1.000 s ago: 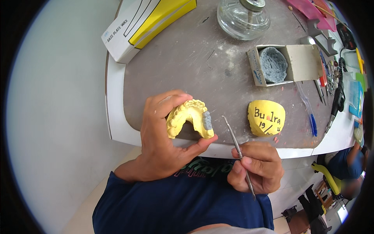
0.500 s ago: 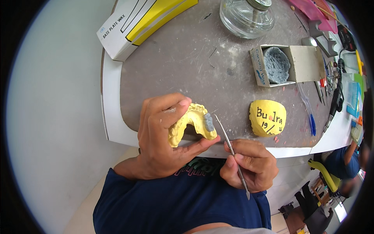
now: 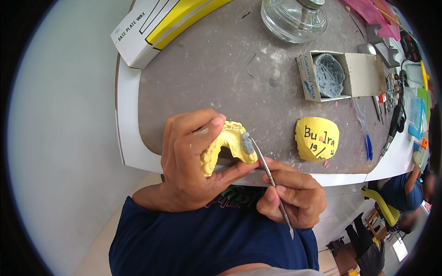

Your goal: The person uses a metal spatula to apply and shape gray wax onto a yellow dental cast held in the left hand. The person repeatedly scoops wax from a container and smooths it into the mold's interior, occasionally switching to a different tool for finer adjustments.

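My left hand (image 3: pixel 189 158) grips a yellow horseshoe-shaped dental cast (image 3: pixel 235 147) between thumb and fingers, above the table's near edge. Blue-grey wax (image 3: pixel 247 143) covers several teeth on the cast's right side. In my right hand (image 3: pixel 294 193) a thin metal wax carver (image 3: pixel 269 174) is held like a pen, its bent upper tip at the right side of the wax. Whether the tip touches the wax or sits just beside it is hard to tell. The carver's flat lower end points down toward my shirt. My right fingers rest close to my left thumb.
A yellow plaster piece (image 3: pixel 316 149) with handwriting lies right of my hands. Behind it stand an open carton (image 3: pixel 365 76) of blue-grey wax (image 3: pixel 328 76) and a glass spirit lamp (image 3: pixel 294 23). A white-yellow box (image 3: pixel 152 34) is far left. Tools crowd the right edge; people sit beyond.
The carver's tip has moved left from beside the wax to its edge, and my right hand has shifted slightly left with it. My left hand keeps hold of the cast.
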